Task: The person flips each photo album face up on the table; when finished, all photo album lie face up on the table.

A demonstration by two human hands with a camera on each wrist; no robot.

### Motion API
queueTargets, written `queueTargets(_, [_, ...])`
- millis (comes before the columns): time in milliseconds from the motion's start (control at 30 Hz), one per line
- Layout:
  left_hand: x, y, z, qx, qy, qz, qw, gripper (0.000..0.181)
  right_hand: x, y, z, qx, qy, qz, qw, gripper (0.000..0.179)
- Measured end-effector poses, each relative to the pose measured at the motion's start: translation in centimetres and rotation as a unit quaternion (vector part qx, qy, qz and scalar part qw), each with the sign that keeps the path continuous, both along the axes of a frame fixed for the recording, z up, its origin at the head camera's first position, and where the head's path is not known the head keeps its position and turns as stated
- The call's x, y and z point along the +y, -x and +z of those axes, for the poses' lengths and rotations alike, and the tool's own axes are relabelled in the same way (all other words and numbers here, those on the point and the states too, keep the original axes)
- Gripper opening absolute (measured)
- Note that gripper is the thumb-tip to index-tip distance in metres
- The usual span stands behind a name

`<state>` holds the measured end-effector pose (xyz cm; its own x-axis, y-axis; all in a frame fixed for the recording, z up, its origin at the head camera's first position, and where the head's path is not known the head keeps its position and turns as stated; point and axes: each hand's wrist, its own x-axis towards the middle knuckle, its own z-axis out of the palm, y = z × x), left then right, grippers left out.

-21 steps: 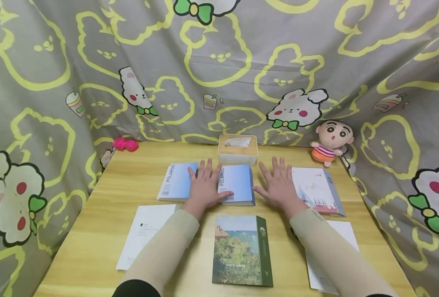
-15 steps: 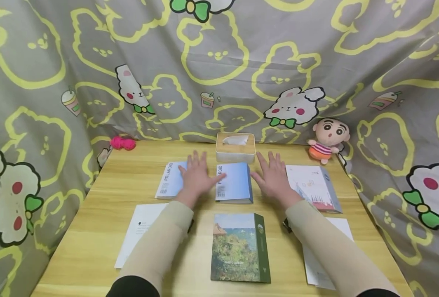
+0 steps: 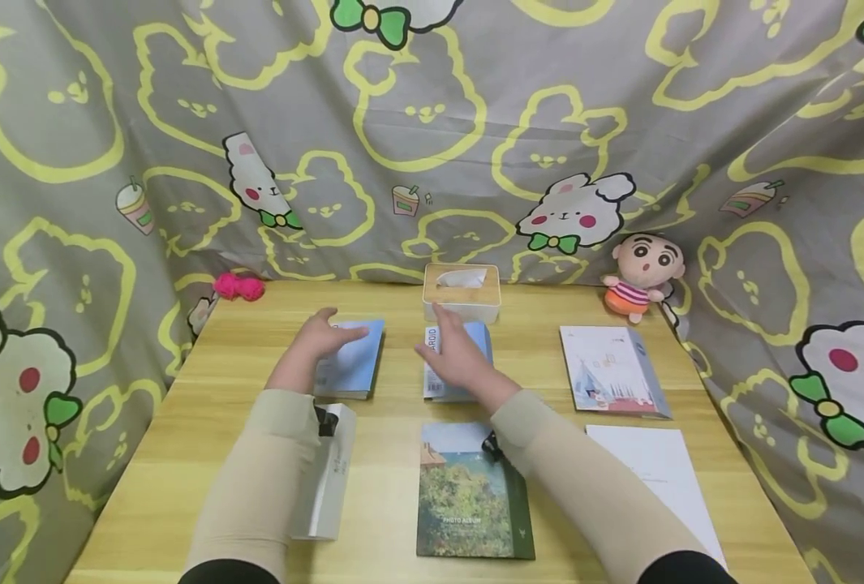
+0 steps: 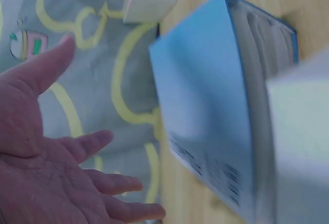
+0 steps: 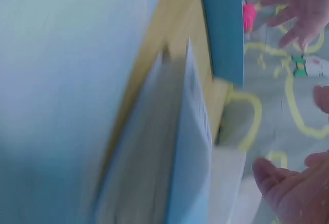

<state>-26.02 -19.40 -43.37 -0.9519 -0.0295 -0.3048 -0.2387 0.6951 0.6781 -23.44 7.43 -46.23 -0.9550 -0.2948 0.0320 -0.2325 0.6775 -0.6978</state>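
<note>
Above the left edge of a blue Polaroid album (image 3: 362, 357) hovers my left hand (image 3: 318, 337), thumb spread and fingers straight. In the left wrist view its palm (image 4: 46, 167) is turned toward me, apart from the blue cover (image 4: 198, 90). My right hand (image 3: 455, 350) is over the second blue album (image 3: 481, 334), hiding much of that cover, with its fingers extended and thumb apart. Neither hand holds anything. Right wrist view: the right fingers (image 5: 295, 188) show beyond the album's page edges, and the left hand (image 5: 303, 8) appears farther off.
A painted-landscape photo album (image 3: 457, 495) lies in front. White albums lie at left (image 3: 333, 478) and right (image 3: 658, 470); an illustrated album (image 3: 610, 365) lies at back right. Behind stand a tissue box (image 3: 468, 307) and a plush doll (image 3: 639, 276); a pink item (image 3: 238, 286) lies far left.
Both hands have moved left and turned from palms-down with spread fingers to palms facing sideways. The left reached the left album's outer side; the right came over the middle blue album.
</note>
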Motion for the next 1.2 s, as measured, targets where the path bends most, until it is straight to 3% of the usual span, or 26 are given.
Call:
queueTargets(100, [-0.7, 0.0, -0.9, -0.035, 0.015, -0.014, 0.9992, 0.101, -2.3, -0.6, -0.6, -0.057, 0.023, 0.014, 0.9980, 0.091])
queueTargets(200, [-1.1, -0.1, -1.7, -0.047, 0.049, -0.006, 0.9977, 0.100, -4.5, -0.7, -1.3, -0.115, 0.073, 0.022, 0.9904, 0.092])
queueTargets(333, [-1.3, -0.1, -2.7, -0.063, 0.074, -0.011, 0.9952, 0.095, -6.8, -0.6, -2.5, -0.164, 0.103, 0.017, 0.9809, 0.089])
queueTargets(533, [-1.2, -0.4, -3.2, -0.055, 0.077, -0.028, 0.9952, 0.089, -8.5, -0.6, -3.9, -0.182, 0.082, 0.013, 0.9797, 0.079])
queueTargets(767, [-1.0, -0.7, -3.5, -0.046, 0.068, -0.029, 0.9962, 0.082, -9.3, -0.6, -4.4, -0.164, 0.089, 0.040, 0.9816, 0.068])
queueTargets(933, [-1.5, -0.5, -4.0, -0.050, 0.060, -0.024, 0.9966, 0.076, -9.5, -0.7, -4.5, -0.167, 0.093, 0.021, 0.9814, 0.069])
queueTargets(1033, [-1.7, -0.4, -4.0, -0.048, 0.050, -0.029, 0.9972, 0.073, -9.5, -0.7, -4.6, -0.176, 0.108, 0.005, 0.9784, 0.067])
queueTargets(1200, [-2.0, -0.6, -3.8, -0.049, 0.006, -0.024, 0.9985, 0.073, -9.3, -0.6, -4.7, -0.210, 0.169, -0.026, 0.9626, 0.066])
